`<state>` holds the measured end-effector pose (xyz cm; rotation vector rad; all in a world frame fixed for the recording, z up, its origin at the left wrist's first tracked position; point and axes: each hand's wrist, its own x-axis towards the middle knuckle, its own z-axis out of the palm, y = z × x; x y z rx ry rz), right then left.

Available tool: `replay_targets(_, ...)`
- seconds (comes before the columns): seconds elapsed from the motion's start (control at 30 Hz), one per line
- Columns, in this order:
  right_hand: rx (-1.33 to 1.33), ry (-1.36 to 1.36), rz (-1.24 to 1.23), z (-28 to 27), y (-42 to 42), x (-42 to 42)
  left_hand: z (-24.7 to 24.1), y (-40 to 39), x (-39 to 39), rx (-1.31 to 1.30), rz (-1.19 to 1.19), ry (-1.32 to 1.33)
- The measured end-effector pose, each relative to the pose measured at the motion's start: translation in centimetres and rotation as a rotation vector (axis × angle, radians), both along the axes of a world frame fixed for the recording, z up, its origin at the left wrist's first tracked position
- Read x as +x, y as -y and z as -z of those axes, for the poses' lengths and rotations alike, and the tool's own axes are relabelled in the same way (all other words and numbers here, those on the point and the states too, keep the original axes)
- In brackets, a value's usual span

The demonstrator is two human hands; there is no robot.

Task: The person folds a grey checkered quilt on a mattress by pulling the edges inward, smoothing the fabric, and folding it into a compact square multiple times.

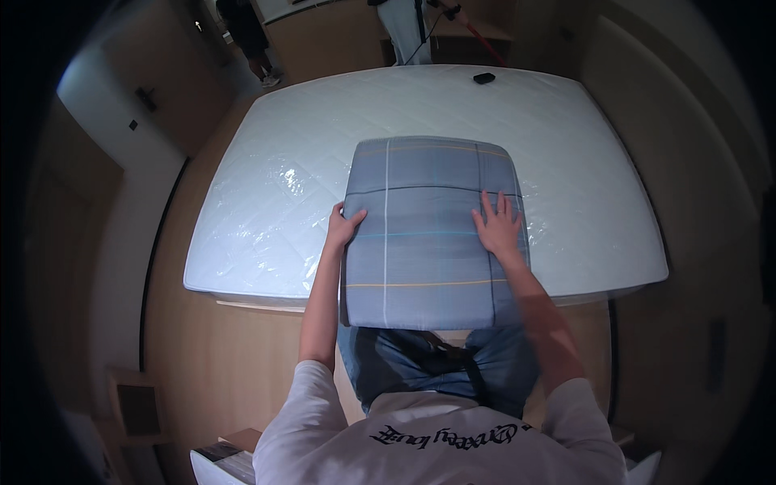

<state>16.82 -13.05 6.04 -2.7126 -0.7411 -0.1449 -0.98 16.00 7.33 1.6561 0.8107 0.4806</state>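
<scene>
A thick grey-blue plaid fabric bundle (pixel 433 242), with white, dark, orange and light-blue lines, lies before me. Its far part rests over a white quilted mattress (pixel 291 212) in shiny clear plastic, and its near end reaches to my thighs. Whether it is a folded quilt or a cushion, I cannot tell. My left hand (pixel 345 225) grips the left edge, thumb on top and some fingers hidden at the side. Flat on the upper right part is my right hand (pixel 500 227), its fingers spread.
A small black object (pixel 484 78) lies on the mattress near its far edge. Beyond stand two people, one in light trousers (pixel 407 33), one in dark clothes (pixel 245 30). A door (pixel 163 79) is at the left; wooden floor (pixel 200 339) surrounds the bed.
</scene>
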Motion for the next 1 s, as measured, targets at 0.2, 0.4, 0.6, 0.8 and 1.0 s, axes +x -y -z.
replay_targets(0.2,-0.081,-0.007,0.088,-1.4,-1.9,-0.2,0.9,1.8,3.5,0.860,-0.087,-0.161)
replay_targets(0.4,0.152,0.349,-0.034,-5.0,-7.5,3.7,-4.7,7.6,12.0,1.284,0.181,-0.121)
replay_targets(0.6,0.035,0.315,-0.089,0.8,-10.2,4.1,3.1,3.8,14.9,1.263,0.290,-0.235)
replay_targets(0.8,-0.039,0.357,-0.034,2.1,-10.3,4.2,4.5,4.4,15.5,1.277,0.290,-0.257)
replay_targets(1.0,0.028,0.352,-0.070,2.7,-10.5,4.7,4.6,3.6,15.5,1.278,0.289,-0.266)
